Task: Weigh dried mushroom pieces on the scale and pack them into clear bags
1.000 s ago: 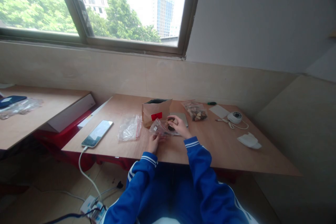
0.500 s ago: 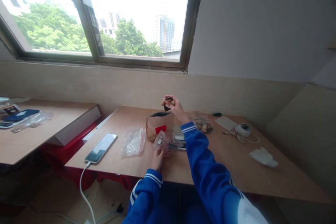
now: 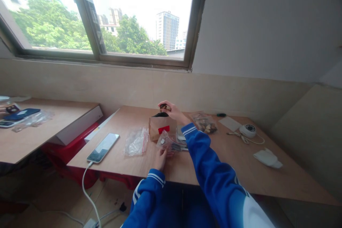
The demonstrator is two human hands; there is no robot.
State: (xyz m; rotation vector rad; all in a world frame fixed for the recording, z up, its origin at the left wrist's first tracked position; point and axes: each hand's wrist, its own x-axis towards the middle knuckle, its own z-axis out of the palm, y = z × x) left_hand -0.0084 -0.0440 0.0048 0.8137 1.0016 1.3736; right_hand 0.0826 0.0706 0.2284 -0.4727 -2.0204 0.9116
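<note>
A: Head view. Right hand?
B: Right hand (image 3: 171, 110) gripping dark-and-tan pieces (image 3: 166, 107) at or just above the mouth of the brown paper bag (image 3: 155, 128); contact unclear. Pieces look light, dry, maybe brittle: fingertips at the edges, no squeezing.
A: Left?
B: Left hand (image 3: 161, 157) pinching the near end of a clear bag (image 3: 164, 140). Probably thin, floppy, slippery; best held by its rim.
A: Paper bag?
B: Upright. Likely light, creases easily; take it by the sides.
A: Around it?
B: Flat plastic bags (image 3: 134, 142) just left, phone (image 3: 103, 148) beyond. Right: filled zip bag (image 3: 208, 127), white camera (image 3: 248, 130), crumpled white cloth (image 3: 267, 157).
A: In the way?
B: Clear bag covers the paper bag's lower front; right hand hides part of its mouth. Silvery flat device (image 3: 180, 133) mostly behind the sleeve (image 3: 197, 149).
</note>
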